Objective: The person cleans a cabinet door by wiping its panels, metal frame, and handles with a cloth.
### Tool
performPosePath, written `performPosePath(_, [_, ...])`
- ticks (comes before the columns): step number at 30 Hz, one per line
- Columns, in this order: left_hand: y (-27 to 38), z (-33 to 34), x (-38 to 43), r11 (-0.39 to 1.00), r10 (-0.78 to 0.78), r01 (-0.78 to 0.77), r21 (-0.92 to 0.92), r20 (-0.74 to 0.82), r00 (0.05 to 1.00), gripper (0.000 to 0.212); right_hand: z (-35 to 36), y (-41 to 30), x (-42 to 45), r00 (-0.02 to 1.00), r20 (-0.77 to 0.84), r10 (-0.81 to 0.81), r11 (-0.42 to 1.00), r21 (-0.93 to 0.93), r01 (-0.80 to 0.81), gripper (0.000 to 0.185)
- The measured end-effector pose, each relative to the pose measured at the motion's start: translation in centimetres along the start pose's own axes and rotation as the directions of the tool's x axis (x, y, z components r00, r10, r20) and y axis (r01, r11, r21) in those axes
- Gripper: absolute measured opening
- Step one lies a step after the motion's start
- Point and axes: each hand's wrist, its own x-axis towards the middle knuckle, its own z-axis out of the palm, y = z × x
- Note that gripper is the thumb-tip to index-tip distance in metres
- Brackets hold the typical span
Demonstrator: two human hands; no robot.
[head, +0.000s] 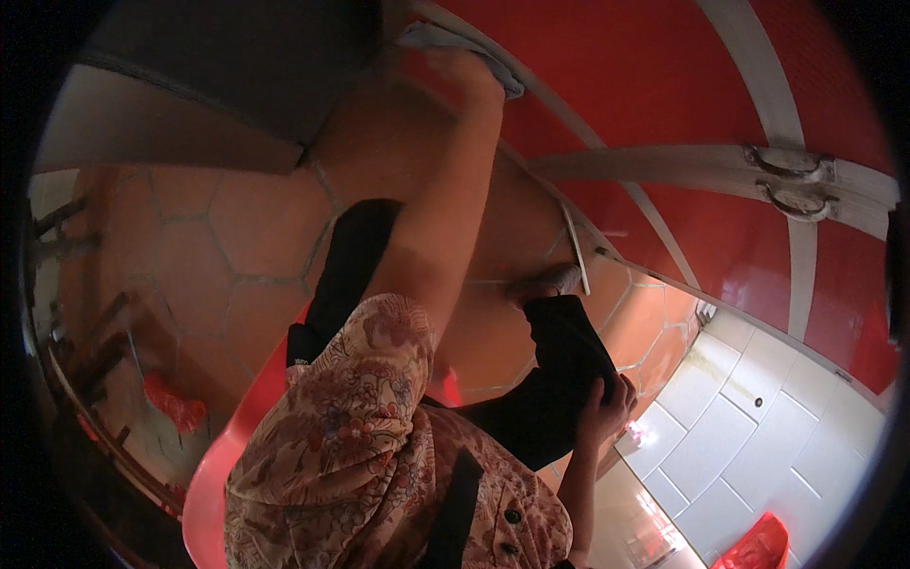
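My left hand (455, 67) is stretched far forward, pressing a grey-blue cloth (508, 80) against the low edge of a red cabinet panel (561, 78). The fingers are blurred and partly hidden in shadow. Cloth shows on both sides of the hand. My right hand (610, 407) rests on my bent knee in black trousers (554, 384), thumb apart from the fingers, holding nothing. Below it, my foot in a dark shoe (551, 281) stands on the floor beside the cabinet base.
Metal handles (796, 203) stick out from the red cabinet doors. A dark panel (234, 64) stands at upper left above hexagonal floor tiles (259, 213). A thin pale strip (577, 249) lies near my shoe. A pink plastic chair (213, 484) is beneath me. A red plastic bag (757, 544) is at lower right.
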Motion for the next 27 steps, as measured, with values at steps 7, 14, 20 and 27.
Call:
performPosePath(7, [-6.9,-2.2,4.1,0.981,-0.191,0.193,-0.025,-0.310,0.931,0.045,-0.2,1.5,-0.1,1.000,0.016,0.014,1.000,-0.021,-0.013,0.027])
performPosePath(14, [-13.7,-6.8,8.6,0.727,-0.113,0.158,0.669,-0.111,0.987,0.045,-0.3,2.2,-0.2,0.999,0.051,0.015,0.999,-0.032,-0.013,0.028])
performPosePath(20, [-12.8,-7.9,8.3,0.919,-0.166,0.204,0.337,-0.138,0.976,0.049,-0.6,2.0,-0.2,0.996,0.078,0.040,0.999,0.024,-0.042,0.029])
performPosePath(27, [-13.6,-9.9,5.5,0.953,-0.302,0.302,-0.010,-0.075,0.950,0.053,-0.6,1.9,-0.4,0.997,0.071,0.025,0.998,0.051,-0.028,0.027])
